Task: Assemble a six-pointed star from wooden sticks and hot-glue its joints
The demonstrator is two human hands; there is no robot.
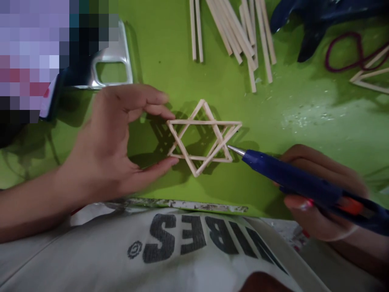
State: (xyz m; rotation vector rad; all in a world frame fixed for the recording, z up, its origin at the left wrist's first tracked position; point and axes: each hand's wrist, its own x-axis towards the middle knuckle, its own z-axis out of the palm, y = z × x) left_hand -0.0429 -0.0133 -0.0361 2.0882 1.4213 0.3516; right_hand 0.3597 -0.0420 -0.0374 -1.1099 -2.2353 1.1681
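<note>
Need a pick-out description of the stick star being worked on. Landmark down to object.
On the green table, look at the middle, between the left hand and the blue glue gun held in the right hand. The star there is two overlapping triangles of pale wooden sticks. Unlike the loose sticks heaped above it, it is a joined six-pointed shape.

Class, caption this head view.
Left hand steadies a stick star while right hand points a glue gun at it.
</note>
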